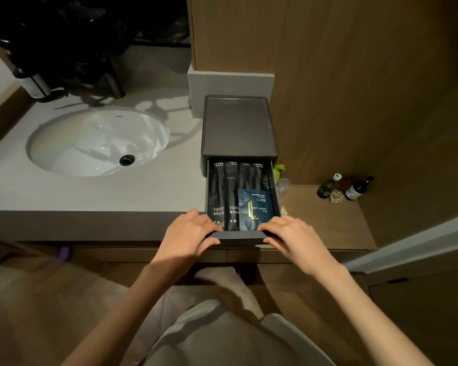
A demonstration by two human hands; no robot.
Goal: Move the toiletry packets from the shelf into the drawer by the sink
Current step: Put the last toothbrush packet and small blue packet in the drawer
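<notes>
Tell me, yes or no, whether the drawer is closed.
No: the drawer stands pulled out of its grey box with dark packets showing inside, and the left hand and right hand grip its front edge.

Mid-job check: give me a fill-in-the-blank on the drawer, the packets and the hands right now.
The drawer of the grey box is ____.
The left hand and the right hand both grip the drawer's ____ panel.
The packet on top of the black packets is ____.
The sink lies to the box's ____.
Missing words: open; front; blue; left.
</notes>
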